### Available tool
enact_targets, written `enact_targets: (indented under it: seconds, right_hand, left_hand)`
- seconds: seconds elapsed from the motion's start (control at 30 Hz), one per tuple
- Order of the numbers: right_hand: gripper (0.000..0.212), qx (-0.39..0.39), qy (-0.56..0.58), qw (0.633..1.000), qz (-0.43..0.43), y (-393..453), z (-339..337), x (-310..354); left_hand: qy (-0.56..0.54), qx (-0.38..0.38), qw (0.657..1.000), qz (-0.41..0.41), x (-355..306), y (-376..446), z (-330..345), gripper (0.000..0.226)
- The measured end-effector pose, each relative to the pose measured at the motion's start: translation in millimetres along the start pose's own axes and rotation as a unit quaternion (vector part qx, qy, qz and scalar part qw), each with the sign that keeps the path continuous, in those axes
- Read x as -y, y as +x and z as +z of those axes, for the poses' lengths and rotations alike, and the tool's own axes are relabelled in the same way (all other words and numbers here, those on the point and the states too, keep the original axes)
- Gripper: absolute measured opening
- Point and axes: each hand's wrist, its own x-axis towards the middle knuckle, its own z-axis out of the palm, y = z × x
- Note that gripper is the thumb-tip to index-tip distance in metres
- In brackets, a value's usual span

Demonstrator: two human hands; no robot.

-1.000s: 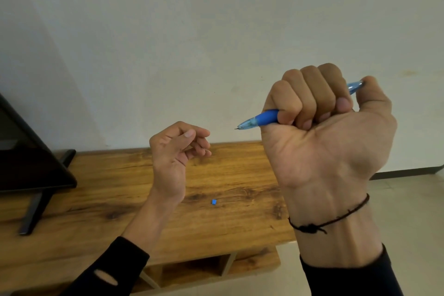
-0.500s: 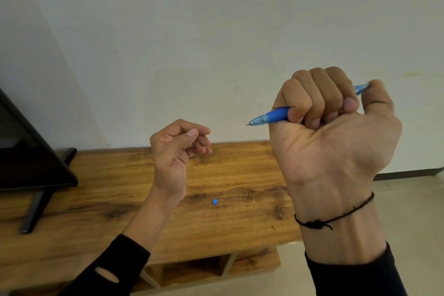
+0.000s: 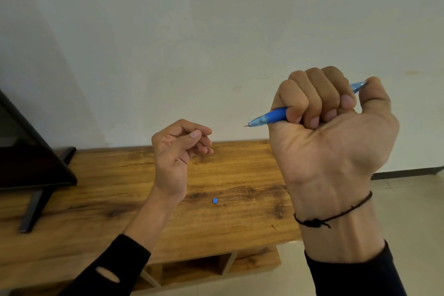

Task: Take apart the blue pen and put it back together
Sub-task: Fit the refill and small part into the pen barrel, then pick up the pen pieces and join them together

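Gripping the translucent blue plastic pen [image 3: 269,119] in a closed fist, the right hand [image 3: 331,132] is raised in front of the pale wall [image 3: 192,31], with the pen's tip pointing left and its rear end showing beside the thumb. The left hand [image 3: 179,151] hovers above the long wooden table [image 3: 96,199], fingers loosely curled, holding nothing visible. A small blue plastic piece [image 3: 215,200] lies on the tabletop between the two wrists. A black monitor [image 3: 31,163] stands at the left end.
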Motion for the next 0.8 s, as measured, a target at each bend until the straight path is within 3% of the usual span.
enact_targets:
  seconds: [0.07, 0.13, 0.3, 0.43, 0.57, 0.67, 0.8]
  right_hand:
    - [0.061, -0.001, 0.088, 0.995, -0.055, -0.7, 1.4, -8.6]
    - [0.052, -0.004, 0.085, 0.994, -0.068, 3.7, -1.1, -16.9]
    - [0.026, -0.103, -0.120, 0.987, -0.009, 34.1, -33.3, -26.2]
    - [0.023, -0.161, -0.283, 0.945, -0.010, 49.0, -72.8, -42.6]
    - [0.025, -0.188, -0.440, 0.877, -0.032, 57.7, -103.0, -59.0]
    - [0.025, -0.207, -0.486, 0.848, -0.040, 62.5, -119.6, -74.0]
    - [0.026, -0.218, -0.502, 0.837, -0.026, 64.1, -141.7, -92.8]
  left_hand:
    - [0.000, 0.002, 1.000, -0.001, 0.3, -0.4, -0.2, 0.038]
    - [0.006, 0.003, 1.000, -0.005, 1.0, -0.3, -1.4, 0.037]
    - [0.058, -0.027, 0.997, -0.031, 6.6, 1.8, -8.6, 0.016]
    - [0.092, -0.040, 0.993, -0.067, 14.3, 5.7, -15.6, 0.015]
    - [0.155, 0.077, 0.968, -0.182, 24.8, 4.2, -15.9, 0.019]
    - [0.238, 0.142, 0.936, -0.217, 41.0, -6.7, -8.6, 0.023]
    - [0.231, 0.129, 0.932, -0.246, 58.8, -13.4, -9.8, 0.012]
